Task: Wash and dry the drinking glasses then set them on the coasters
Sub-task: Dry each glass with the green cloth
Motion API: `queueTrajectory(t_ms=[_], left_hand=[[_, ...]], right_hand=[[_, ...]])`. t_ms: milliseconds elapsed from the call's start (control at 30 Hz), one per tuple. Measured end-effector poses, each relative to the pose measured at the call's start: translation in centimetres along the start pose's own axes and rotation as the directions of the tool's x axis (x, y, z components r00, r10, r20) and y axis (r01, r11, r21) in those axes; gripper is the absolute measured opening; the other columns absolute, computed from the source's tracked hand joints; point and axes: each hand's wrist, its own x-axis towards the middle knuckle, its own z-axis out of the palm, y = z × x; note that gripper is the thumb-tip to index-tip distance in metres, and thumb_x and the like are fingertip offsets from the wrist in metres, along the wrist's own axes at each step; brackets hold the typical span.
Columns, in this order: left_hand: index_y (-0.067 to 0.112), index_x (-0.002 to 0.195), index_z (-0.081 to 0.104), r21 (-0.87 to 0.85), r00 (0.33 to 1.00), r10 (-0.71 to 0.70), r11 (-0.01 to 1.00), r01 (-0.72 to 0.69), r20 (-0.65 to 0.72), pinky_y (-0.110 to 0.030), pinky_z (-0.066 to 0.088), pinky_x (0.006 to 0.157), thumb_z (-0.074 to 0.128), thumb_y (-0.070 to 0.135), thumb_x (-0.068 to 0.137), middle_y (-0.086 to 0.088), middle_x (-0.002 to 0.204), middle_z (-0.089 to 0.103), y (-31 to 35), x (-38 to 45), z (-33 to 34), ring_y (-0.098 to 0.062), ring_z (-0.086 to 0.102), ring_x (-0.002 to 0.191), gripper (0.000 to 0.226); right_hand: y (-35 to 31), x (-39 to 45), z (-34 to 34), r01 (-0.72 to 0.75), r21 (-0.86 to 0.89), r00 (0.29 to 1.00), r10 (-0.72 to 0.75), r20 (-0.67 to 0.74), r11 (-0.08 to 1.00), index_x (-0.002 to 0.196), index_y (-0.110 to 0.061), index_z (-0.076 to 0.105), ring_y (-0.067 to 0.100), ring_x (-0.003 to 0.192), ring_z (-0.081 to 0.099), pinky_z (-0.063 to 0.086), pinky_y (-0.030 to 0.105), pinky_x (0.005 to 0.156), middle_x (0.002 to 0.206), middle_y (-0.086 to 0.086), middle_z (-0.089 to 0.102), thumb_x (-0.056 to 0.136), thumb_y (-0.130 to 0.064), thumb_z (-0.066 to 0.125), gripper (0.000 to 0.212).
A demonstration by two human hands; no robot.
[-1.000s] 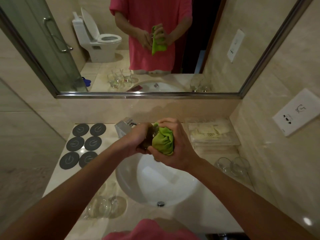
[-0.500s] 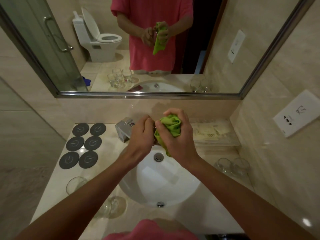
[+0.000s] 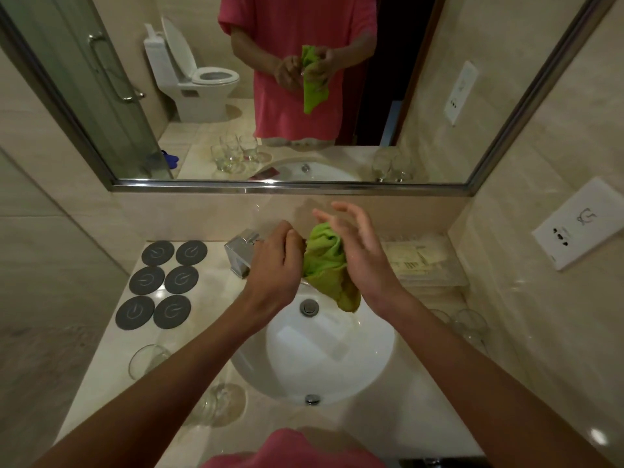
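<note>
Fingers of the right hand [image 3: 359, 251] have sprung off the green cloth [image 3: 326, 265] and now spread wide. His left hand [image 3: 275, 265] grips the glass, hidden by cloth stuffed inside, above the white basin [image 3: 329, 359]. Six coasters [image 3: 162, 283] lie bare.

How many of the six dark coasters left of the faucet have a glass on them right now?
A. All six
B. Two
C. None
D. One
C. All six coasters lie bare, their printed marks fully showing; the glasses on the counter stand nearer the person, off the coasters.
</note>
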Motion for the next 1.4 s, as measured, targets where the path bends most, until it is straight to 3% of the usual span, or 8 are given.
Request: queueTrajectory(t_ms=[300,633,733,900,1000,1200,1300,1400], left_hand=[[0.005,0.081,0.047,-0.014,0.991,0.129,0.992,-0.129,-0.032,-0.036,0.037,0.051,0.032,0.028,0.099,-0.008,0.062,0.050,0.4,0.6,-0.7,-0.017,0.047,0.055,0.033],[0.015,0.064,0.040,-0.187,0.962,-0.230,0.948,0.256,0.150,-0.031,0.034,0.052,0.039,0.024,0.090,-0.001,0.063,0.041,0.6,2.1,-1.4,-0.014,0.039,0.061,0.027],[0.011,0.072,0.047,-0.157,0.890,-0.377,0.892,0.424,0.258,-0.024,0.040,0.045,0.038,0.019,0.100,-0.007,0.072,0.046,1.1,2.1,-1.3,-0.017,0.045,0.062,0.031],[0.010,0.067,0.046,-0.099,0.648,-0.602,0.692,0.715,0.466,-0.015,0.030,0.034,0.032,0.017,0.100,-0.008,0.053,0.046,1.2,2.3,-1.4,-0.017,0.045,0.036,0.037],[0.016,0.064,0.043,-0.124,0.571,-0.625,0.609,0.783,0.532,-0.019,0.027,0.045,0.032,0.022,0.099,-0.003,0.049,0.040,1.2,2.2,-1.5,-0.018,0.040,0.042,0.037],[0.011,0.065,0.041,-0.139,0.627,-0.623,0.648,0.749,0.468,-0.020,0.032,0.038,0.027,0.015,0.101,-0.006,0.048,0.045,2.0,1.7,-0.3,-0.017,0.044,0.038,0.039],[0.011,0.073,0.048,-0.091,0.807,-0.526,0.821,0.564,0.268,-0.033,0.046,0.046,0.030,0.018,0.103,-0.010,0.068,0.051,2.0,1.2,0.5,-0.022,0.052,0.059,0.035],[0.013,0.072,0.044,-0.027,0.979,-0.172,0.984,0.176,0.109,-0.039,0.043,0.051,0.032,0.025,0.098,-0.003,0.060,0.046,1.4,0.4,0.8,-0.017,0.045,0.054,0.032]], right_hand=[[0.7,-1.1,0.6,-0.098,-0.029,0.994,0.097,-0.041,0.995,0.124,-0.033,0.058,0.003,0.099,0.068,0.058,0.025,0.085,0.112,-0.007,0.068,0.089,-0.042,0.071,0.038],[4.0,-1.2,0.4,0.297,-0.285,0.954,-0.295,0.051,0.911,0.131,-0.026,0.046,0.018,0.107,0.062,0.056,0.041,0.089,0.123,-0.001,0.055,0.075,-0.036,0.079,0.066],[4.9,-1.0,0.0,0.484,-0.441,0.861,-0.502,0.084,0.756,0.130,-0.017,0.045,0.013,0.108,0.057,0.048,0.023,0.091,0.123,0.004,0.053,0.075,-0.040,0.079,0.069],[4.6,0.1,-1.8,0.608,-0.720,0.697,-0.659,0.283,0.334,0.129,-0.007,0.052,0.030,0.115,0.053,0.048,0.034,0.096,0.130,0.019,0.051,0.071,-0.060,0.075,0.082],[4.4,0.4,-2.0,0.693,-0.680,0.618,-0.683,0.389,0.239,0.130,-0.006,0.049,0.032,0.114,0.056,0.049,0.033,0.095,0.131,0.019,0.052,0.074,-0.058,0.076,0.081],[6.1,0.2,-1.4,0.667,-0.511,0.685,-0.716,0.136,0.542,0.117,-0.010,0.055,0.030,0.105,0.063,0.051,0.041,0.091,0.116,0.015,0.063,0.079,-0.035,0.075,0.050],[5.6,-0.3,0.2,0.406,-0.189,0.896,-0.430,-0.108,0.894,0.108,-0.010,0.057,0.018,0.088,0.063,0.053,0.034,0.078,0.097,0.000,0.065,0.080,-0.033,0.069,0.038],[4.6,-0.2,0.6,0.100,0.109,0.978,-0.078,-0.192,0.989,0.099,-0.009,0.059,0.014,0.079,0.060,0.052,0.029,0.072,0.085,0.002,0.060,0.079,-0.037,0.069,0.035]])
